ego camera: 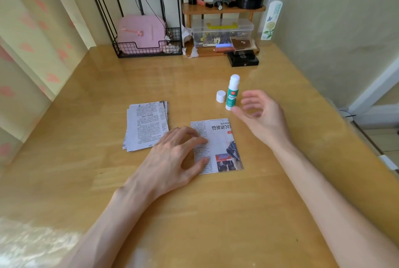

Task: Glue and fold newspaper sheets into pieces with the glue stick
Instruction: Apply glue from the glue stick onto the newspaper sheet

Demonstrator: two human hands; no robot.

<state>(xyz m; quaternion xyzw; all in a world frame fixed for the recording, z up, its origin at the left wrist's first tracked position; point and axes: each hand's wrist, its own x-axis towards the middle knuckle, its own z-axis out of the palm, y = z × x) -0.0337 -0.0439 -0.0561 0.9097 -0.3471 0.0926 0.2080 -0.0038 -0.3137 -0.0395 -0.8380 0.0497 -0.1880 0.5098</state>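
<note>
Newspaper sheet [222,144] flat on glossy wooden table [86,116], curtain [26,36] left.

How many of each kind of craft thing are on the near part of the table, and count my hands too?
Newspaper stack: 1
Single newspaper piece: 1
Glue stick: 1
Loose cap: 1
Hands: 2, left hand resting on the single piece, right hand holding nothing
Total: 6
</note>
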